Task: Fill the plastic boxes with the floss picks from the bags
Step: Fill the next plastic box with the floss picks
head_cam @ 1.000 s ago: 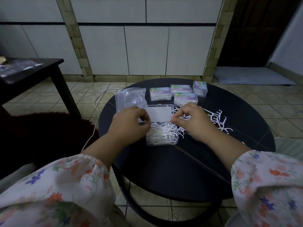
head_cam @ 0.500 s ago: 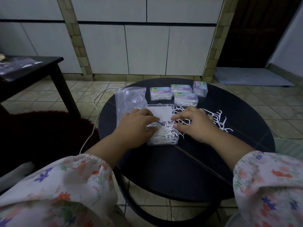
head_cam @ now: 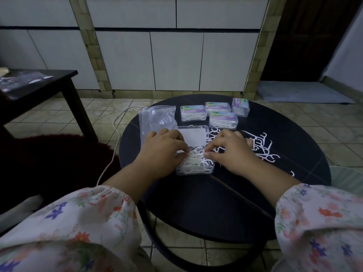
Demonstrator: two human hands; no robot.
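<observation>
Both hands, left [head_cam: 164,149] and right [head_cam: 229,151], press picks [head_cam: 194,161] into the box [head_cam: 193,170] between them with relaxed fingers, likely so its lid shuts.

Both forearms are extended forward in floral sleeves; the left hand [head_cam: 164,149] and right hand [head_cam: 230,151] are held palm-down, close together, fingertips angled inward and lightly bent.
</observation>
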